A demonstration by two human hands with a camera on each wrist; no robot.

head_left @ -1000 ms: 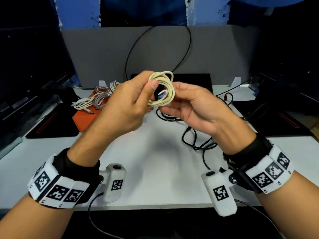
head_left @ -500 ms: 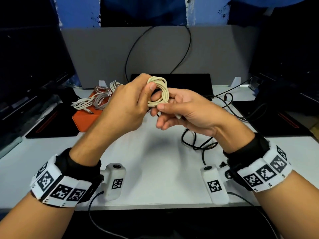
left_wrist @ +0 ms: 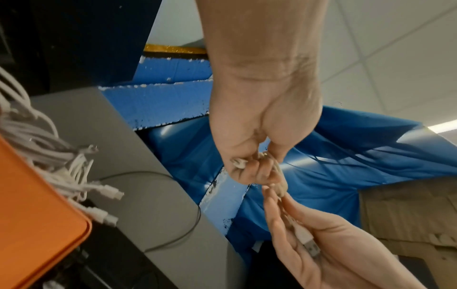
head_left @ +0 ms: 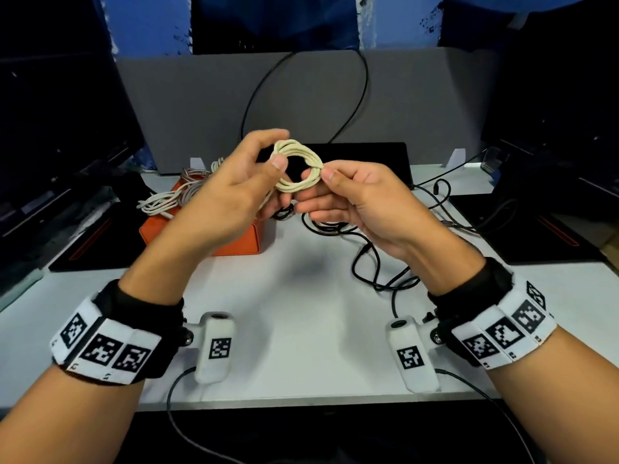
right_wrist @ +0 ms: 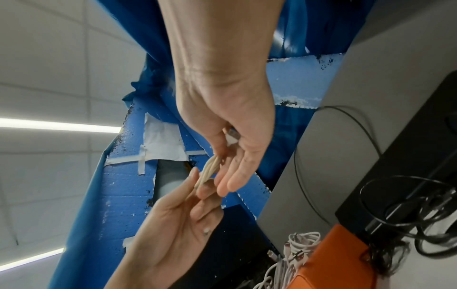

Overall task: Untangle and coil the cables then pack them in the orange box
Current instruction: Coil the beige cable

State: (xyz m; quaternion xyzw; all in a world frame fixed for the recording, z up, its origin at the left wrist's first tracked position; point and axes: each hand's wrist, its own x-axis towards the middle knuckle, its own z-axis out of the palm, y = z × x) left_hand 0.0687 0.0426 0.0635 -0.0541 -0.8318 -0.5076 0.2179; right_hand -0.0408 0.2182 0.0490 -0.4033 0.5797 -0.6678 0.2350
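Holding the cream coiled cable [head_left: 297,169] above the desk [head_left: 301,316], both hands pinch it: left hand [head_left: 231,192] at the coil's 9 o'clock edge, thumb over the strands; right hand [head_left: 365,202] at its 3 o'clock edge, thumb and forefinger pressed on the bundle. The coil's ring faces the head camera, its long axis running roughly 10 to 4 o'clock.

Head view alone shows the whole ring. The left wrist view shows what it hides: a USB plug [left_wrist: 310,245] lying across the right palm, and the left fingers [left_wrist: 257,172] curled tight round the strands. The right wrist view shows the same plug [right_wrist: 232,136] tucked in the right palm, other right fingers [right_wrist: 232,179] fairly straight.

Versus 0.5 s ago: the right hand has shifted from under the coil to its right edge, and the coil now lies flatter and more open.

The orange box [head_left: 201,236] sits on the desk at 10 o'clock from the hands, white cables [head_left: 167,199] heaped on it. Black cables [head_left: 375,262] lie loose at 4 o'clock.
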